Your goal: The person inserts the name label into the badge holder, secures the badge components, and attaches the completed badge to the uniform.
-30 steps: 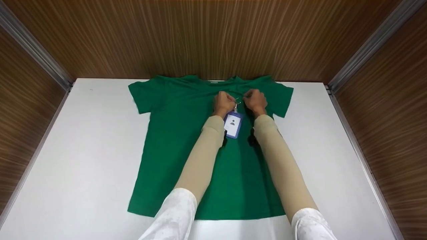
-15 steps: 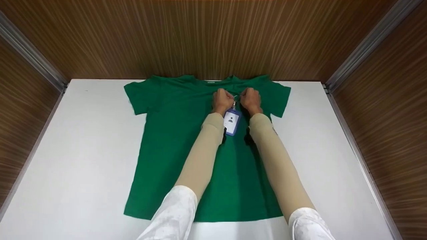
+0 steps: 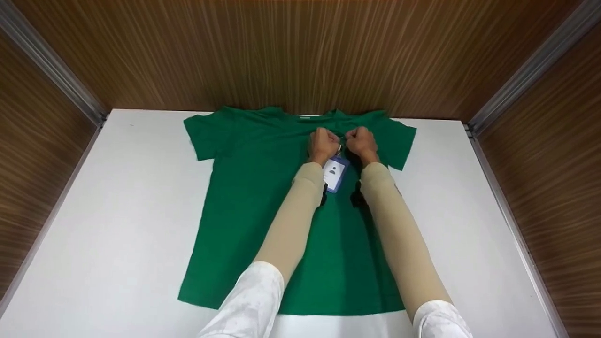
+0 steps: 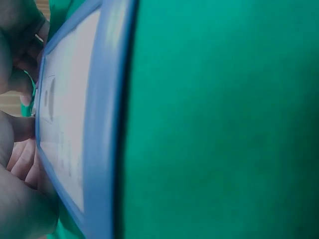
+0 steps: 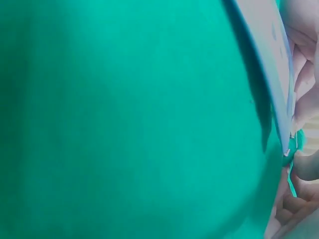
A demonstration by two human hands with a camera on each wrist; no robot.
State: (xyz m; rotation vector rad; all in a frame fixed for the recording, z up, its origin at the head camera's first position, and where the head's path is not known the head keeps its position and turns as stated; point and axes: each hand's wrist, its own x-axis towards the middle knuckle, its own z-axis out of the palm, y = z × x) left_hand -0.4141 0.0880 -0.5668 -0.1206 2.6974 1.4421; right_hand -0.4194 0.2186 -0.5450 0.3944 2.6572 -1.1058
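Observation:
A green T-shirt (image 3: 253,211) lies spread face up. On its chest, right of centre, is a blue-framed ID badge (image 3: 335,174) with a white card and a metal clip (image 3: 339,149) at its top. My left hand (image 3: 324,144) pinches the badge at this clip end, its fingers covering part of the fastening. Just to the right, my right hand (image 3: 362,142) pinches a bit of the shirt's chest fabric. A thin metal pin (image 3: 342,137) shows between the hands. In the right wrist view, a small fold of green cloth (image 5: 299,141) stands up between both hands' fingertips.
The shirt lies on a white table (image 3: 117,211) whose far edge meets a brown wood-grain panel (image 3: 300,56). Similar panels rise at left and right, with metal rails along the corners. The shirt's collar (image 3: 305,116) lies close to the back panel.
My right hand has come in toward the left, narrowing the gap between them. The pin, which stuck out plainly earlier, now shows only as a short line. The view has shifted slightly.

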